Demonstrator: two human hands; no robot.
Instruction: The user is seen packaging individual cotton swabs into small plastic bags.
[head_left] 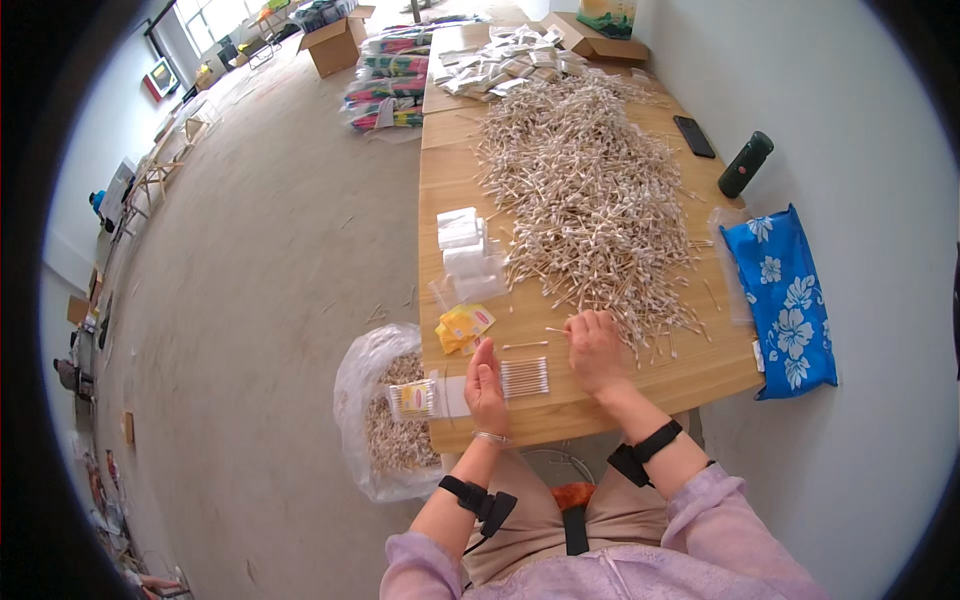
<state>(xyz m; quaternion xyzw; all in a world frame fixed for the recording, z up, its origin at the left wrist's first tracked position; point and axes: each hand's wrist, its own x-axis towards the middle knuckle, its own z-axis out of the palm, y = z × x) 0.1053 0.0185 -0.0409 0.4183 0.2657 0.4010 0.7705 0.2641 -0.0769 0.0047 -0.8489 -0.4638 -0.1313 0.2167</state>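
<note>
Cotton swab (556, 330) pinched in right grip (597, 352) — row of swabs (525, 377) beside left grip (486, 390), fingers extended.

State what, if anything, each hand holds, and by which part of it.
The right hand seems to pinch a swab near its right end; the left hand shows nothing in its grip.

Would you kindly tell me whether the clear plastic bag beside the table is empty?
Not empty: the bag holds many loose cotton swabs, visible inside its crumpled rim; their depth is hidden.

Lilac sleeves (722, 515), black forearm straps (658, 440), beige trousers (524, 520).
</note>
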